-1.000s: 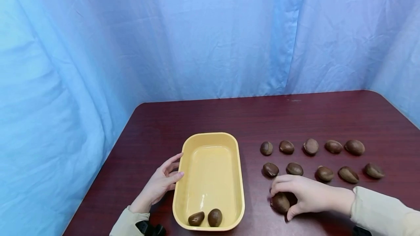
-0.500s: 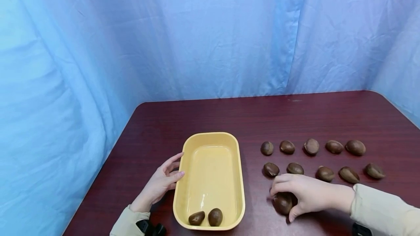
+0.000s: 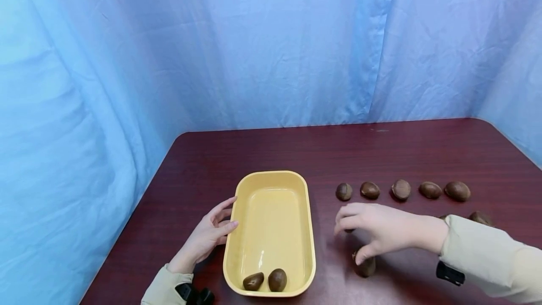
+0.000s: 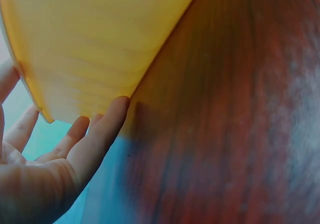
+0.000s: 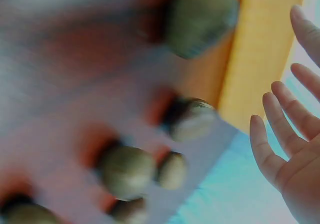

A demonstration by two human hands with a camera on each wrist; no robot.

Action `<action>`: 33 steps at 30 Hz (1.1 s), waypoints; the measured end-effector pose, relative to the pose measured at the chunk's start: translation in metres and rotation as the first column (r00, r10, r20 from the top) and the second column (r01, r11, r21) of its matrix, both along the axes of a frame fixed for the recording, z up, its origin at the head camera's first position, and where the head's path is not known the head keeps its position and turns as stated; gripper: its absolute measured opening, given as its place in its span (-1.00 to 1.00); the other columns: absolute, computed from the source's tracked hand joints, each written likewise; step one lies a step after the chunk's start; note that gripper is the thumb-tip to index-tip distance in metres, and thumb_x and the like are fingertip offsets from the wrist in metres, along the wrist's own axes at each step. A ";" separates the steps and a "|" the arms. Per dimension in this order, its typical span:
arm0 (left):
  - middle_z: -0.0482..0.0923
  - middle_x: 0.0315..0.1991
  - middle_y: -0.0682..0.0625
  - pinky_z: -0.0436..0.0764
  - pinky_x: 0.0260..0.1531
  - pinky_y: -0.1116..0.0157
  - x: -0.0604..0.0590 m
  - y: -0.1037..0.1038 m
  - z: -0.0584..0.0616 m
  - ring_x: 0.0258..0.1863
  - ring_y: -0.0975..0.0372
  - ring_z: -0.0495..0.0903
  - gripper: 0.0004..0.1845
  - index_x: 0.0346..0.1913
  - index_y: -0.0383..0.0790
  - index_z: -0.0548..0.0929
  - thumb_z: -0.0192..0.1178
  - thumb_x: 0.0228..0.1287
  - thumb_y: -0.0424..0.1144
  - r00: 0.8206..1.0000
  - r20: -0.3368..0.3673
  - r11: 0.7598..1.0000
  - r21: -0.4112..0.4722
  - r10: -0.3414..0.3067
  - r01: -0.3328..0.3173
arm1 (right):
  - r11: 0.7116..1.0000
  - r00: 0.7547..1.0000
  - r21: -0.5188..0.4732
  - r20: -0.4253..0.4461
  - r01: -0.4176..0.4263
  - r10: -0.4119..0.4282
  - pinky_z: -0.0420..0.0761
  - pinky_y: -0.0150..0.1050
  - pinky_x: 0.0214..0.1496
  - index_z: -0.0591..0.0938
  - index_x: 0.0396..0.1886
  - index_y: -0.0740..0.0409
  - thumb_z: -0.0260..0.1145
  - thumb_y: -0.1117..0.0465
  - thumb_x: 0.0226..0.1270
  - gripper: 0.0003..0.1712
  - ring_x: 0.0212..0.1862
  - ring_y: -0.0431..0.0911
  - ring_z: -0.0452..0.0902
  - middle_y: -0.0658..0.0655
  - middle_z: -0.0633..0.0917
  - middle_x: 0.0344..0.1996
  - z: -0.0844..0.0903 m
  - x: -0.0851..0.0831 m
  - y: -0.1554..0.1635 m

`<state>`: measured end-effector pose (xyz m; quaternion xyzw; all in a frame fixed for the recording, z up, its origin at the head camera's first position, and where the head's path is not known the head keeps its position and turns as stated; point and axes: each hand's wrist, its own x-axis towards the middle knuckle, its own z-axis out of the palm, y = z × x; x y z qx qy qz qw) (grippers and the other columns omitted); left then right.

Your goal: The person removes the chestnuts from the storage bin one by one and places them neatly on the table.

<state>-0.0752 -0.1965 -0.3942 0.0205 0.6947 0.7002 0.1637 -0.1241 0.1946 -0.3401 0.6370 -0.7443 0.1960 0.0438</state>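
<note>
My left hand [image 3: 206,238] rests with relaxed fingers against the yellow tray [image 3: 244,201], steadying it on the desk [image 3: 271,154]. My right hand [image 3: 381,232] hovers, grip spread and holding nothing, just above a chestnut [image 3: 366,266] lying beside the tray.

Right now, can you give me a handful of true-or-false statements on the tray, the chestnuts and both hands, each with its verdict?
1. Two chestnuts lie in the yellow tray. True.
2. The left hand grips a chestnut. False: its straight fingers rest against the tray's outer wall and hold nothing.
3. The right hand is open above the table. True: in the right wrist view its fingers are spread and empty.
4. The tray stands to the right of the loose chestnuts. False: it stands to their left.
5. A chestnut on the table lies under the right thumb. True.
</note>
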 end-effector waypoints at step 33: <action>0.18 0.28 -0.42 0.66 -0.16 0.15 0.000 0.001 0.000 -0.07 0.22 0.61 -0.27 0.47 -0.21 0.02 0.13 0.33 -0.34 1.000 0.008 1.000 -0.030 0.007 -0.006 | 0.812 0.851 0.580 0.458 -0.067 -0.257 0.40 -0.43 0.05 0.42 0.23 -0.10 0.48 -0.17 -0.03 -0.20 0.00 -0.25 0.40 -0.02 0.43 0.02 0.042 0.012 -0.144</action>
